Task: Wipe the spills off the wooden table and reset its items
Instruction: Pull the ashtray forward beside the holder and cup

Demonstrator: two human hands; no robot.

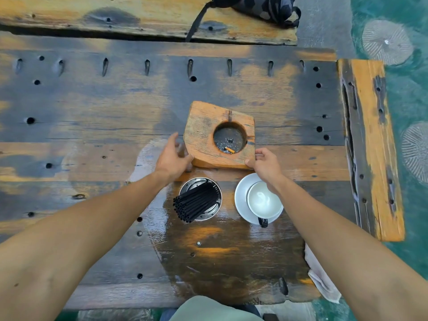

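A thick wooden block ashtray (203, 133) with a round hollow holding ash and a cigarette butt (229, 149) sits mid-table. My left hand (172, 157) grips its near left corner and my right hand (266, 162) grips its near right corner. Just in front stand a metal cup of black straws (199, 200) and a white cup on a white saucer (240, 200). The wooden table (92, 126) is wet and glossy on the near side (227, 251). A pale cloth (322, 274) lies at the table's near right edge.
A dark patterned bag (261, 8) with a strap rests on a wooden bench (139, 17) beyond the table. Another wooden bench (370, 147) runs along the right side. Teal floor (407, 93) with pale round patterns surrounds the table.
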